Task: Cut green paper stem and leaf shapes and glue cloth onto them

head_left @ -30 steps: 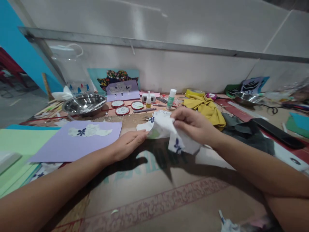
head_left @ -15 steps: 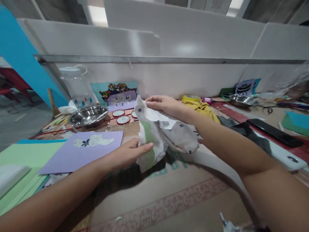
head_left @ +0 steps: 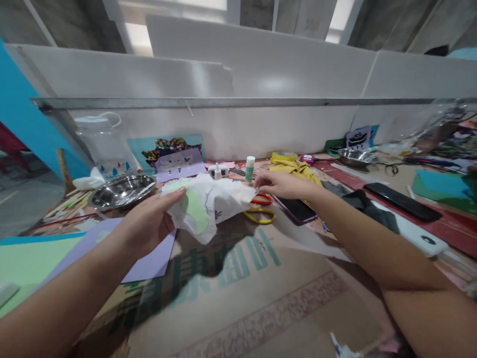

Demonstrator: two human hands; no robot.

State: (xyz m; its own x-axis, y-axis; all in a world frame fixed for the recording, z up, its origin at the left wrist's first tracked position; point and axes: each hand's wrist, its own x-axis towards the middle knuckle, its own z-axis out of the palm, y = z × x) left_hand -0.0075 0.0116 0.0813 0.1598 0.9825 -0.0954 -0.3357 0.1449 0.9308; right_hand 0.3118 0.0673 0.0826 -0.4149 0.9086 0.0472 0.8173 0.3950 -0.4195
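Note:
A white cloth with small dark flower prints is stretched above the cardboard, a pale green paper shape lying against it. My left hand grips its left end, thumb on top. At the far right corner, the fingers of my right hand are pinched on the cloth's edge. Just below that hand are red and yellow scissor handles; the blades are hidden under the cloth. A glue stick stands upright behind the cloth's right end, beside my right fingertips.
Printed cardboard covers the work surface. Purple paper and green sheets lie at left, near a steel bowl and a clear jug. A phone, yellow cloth and black phone are at right.
The cloth has gone from bunched and upright to spread sideways. My left hand moved left with its end, and my right hand shifted to the opposite corner. Glue stick and scissor handles came into view.

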